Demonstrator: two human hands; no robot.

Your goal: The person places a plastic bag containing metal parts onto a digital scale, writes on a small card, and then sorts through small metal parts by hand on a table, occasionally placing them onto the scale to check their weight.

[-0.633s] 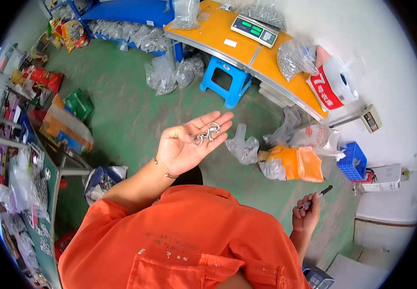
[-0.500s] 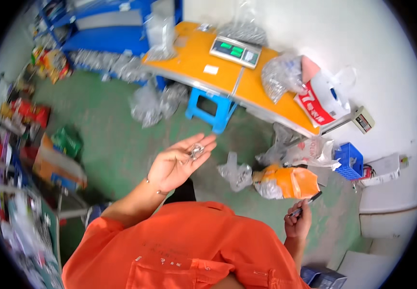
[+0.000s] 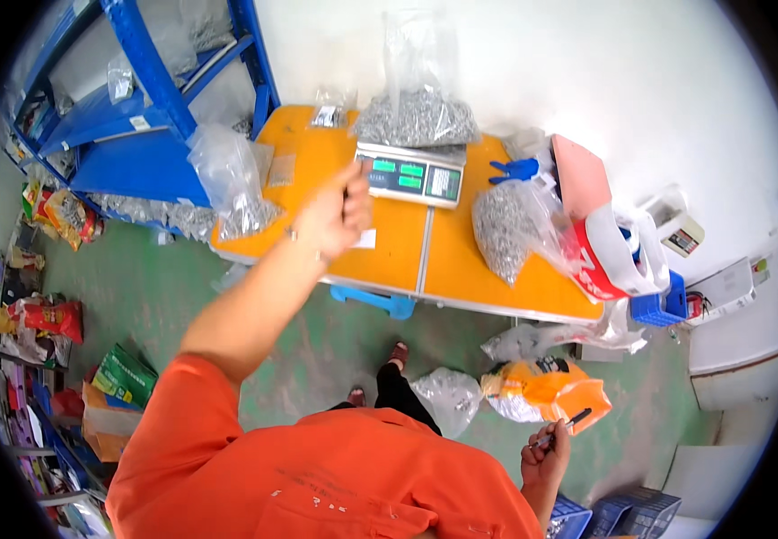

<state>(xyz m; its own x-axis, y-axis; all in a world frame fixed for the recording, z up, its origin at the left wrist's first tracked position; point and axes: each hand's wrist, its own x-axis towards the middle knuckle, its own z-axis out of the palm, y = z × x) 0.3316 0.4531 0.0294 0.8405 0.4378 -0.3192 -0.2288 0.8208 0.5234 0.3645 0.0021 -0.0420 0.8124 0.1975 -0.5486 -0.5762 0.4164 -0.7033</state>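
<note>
My left hand (image 3: 338,217) reaches out over the orange table (image 3: 461,269), just left of a digital scale (image 3: 411,175). Its back faces me and its fingers are curled, so the small metal hooks it carried are hidden. A clear bag of small metal parts (image 3: 416,115) rests on the scale's pan. My right hand (image 3: 546,456) hangs low beside my orange shirt, shut on a dark pen (image 3: 574,419).
More clear bags of metal parts lie on the table at the left (image 3: 236,189) and right (image 3: 507,225), beside a red and white bag (image 3: 600,247). A blue shelf rack (image 3: 151,99) stands at the left. On the green floor are a blue stool (image 3: 380,301), an orange bag (image 3: 546,391) and a blue crate (image 3: 658,307).
My left hand, which held metal hooks on its open palm in front of me, has turned over and reached forward to the table by the scale. My view has swung toward the table.
</note>
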